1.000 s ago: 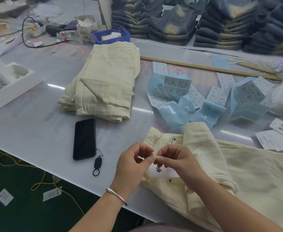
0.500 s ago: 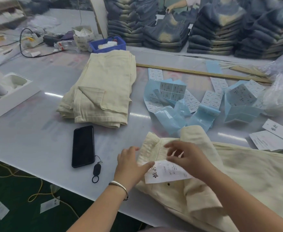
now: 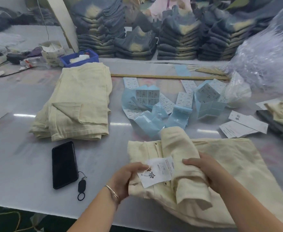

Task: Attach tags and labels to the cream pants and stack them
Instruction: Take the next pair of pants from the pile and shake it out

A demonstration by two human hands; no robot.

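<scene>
Head view: blue bin with white scraps inside.

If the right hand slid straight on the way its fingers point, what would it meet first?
The right hand grips the folded leg of the cream pants, fingers pointing left. Straight on lies the white tag, then probably the left hand.

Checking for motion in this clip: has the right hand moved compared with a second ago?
Yes. The right hand moved right, away from the phone, and now grips the folded pants.

Grey table, cream pants laid at 5 o'clock, folded stack at 10, phone at 8, blue labels at 1
</scene>
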